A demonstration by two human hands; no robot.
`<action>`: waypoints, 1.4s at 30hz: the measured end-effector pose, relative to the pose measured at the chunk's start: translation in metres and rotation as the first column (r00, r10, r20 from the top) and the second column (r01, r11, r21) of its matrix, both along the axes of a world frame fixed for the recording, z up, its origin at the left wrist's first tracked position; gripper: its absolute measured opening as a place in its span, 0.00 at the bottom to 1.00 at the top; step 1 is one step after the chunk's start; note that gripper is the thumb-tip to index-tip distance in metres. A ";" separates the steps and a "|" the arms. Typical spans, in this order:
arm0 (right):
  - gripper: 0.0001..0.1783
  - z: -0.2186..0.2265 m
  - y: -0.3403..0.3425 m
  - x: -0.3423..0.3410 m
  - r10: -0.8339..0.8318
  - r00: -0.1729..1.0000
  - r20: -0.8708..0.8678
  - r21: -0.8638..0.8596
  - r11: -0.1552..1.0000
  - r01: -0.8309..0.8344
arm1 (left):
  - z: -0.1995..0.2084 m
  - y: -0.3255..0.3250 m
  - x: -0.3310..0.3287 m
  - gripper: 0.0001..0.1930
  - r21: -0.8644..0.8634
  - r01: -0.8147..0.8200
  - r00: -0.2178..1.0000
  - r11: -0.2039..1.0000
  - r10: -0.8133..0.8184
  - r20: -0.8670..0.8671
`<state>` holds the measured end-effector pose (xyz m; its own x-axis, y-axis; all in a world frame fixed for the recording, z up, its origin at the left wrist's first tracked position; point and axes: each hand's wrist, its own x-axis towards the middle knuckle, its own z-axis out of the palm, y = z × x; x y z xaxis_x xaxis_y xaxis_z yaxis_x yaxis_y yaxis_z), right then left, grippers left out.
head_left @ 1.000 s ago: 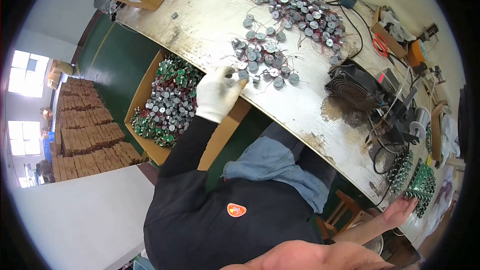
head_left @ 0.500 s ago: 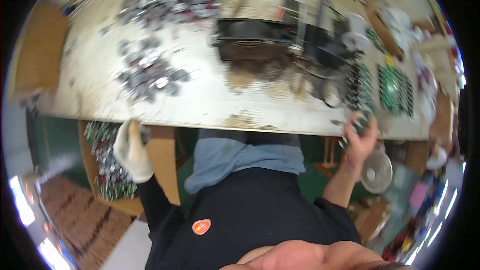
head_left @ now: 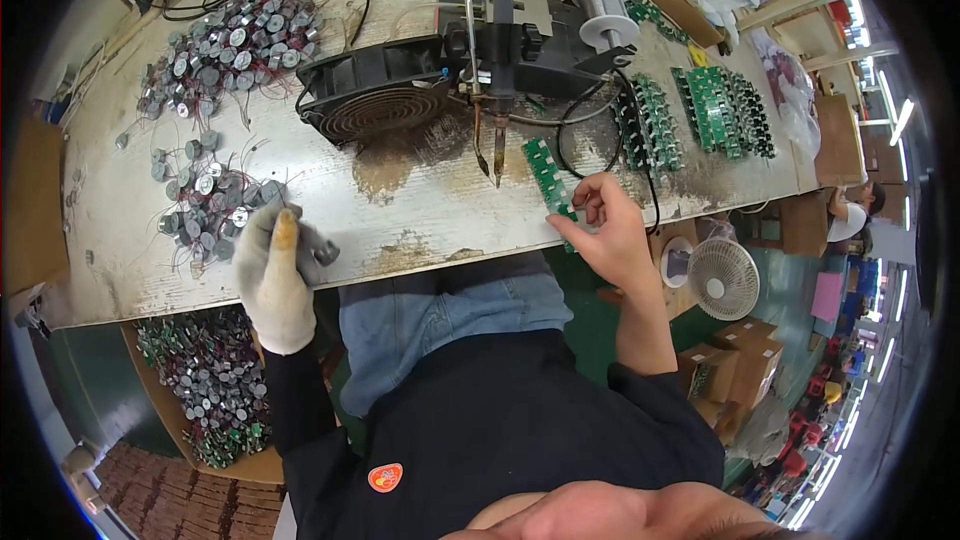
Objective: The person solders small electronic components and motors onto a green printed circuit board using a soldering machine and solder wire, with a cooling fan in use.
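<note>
My right hand (head_left: 610, 235) pinches the lower end of a green circuit board strip (head_left: 545, 172) between thumb and fingers. The strip slants over the tabletop, its far end just right of a soldering iron tip (head_left: 498, 178) that points down from a stand. On my left hand (head_left: 274, 275) is a white glove with grey fingers and a yellowish stain on the thumb. Its fingers are curled at the near edge of a small pile of round silver motors (head_left: 207, 183) with thin wires; what they hold, if anything, is hidden.
A black fan (head_left: 385, 105) stands left of the iron. A larger motor heap (head_left: 238, 50) lies far left, a solder spool (head_left: 604, 12) behind right. Rows of circuit boards (head_left: 712, 110) lie at right. Below the table's left edge is a filled cardboard box (head_left: 265, 465).
My right hand has moved left from the board rows, bringing the board beside the soldering iron. My left hand has risen from over the box to the small motor pile. The view has shifted.
</note>
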<state>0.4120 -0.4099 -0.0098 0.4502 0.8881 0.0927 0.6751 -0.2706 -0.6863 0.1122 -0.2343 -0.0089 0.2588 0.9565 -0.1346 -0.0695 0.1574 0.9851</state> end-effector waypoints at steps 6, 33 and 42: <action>0.22 -0.008 0.018 0.003 0.010 1.000 -0.003 0.117 0.993 -0.010 | 0.001 0.005 0.010 0.10 0.059 0.076 0.997 0.995 -0.076 0.002; 0.18 -0.005 0.020 -0.036 0.044 0.563 -0.825 0.089 0.995 0.052 | -0.007 -0.040 0.088 0.10 0.003 0.378 0.891 0.926 -0.363 -0.271; 0.20 -0.008 0.022 -0.048 0.092 0.515 -0.852 0.122 0.992 0.024 | -0.006 -0.043 0.105 0.11 -0.219 0.395 0.911 0.892 -0.411 -0.032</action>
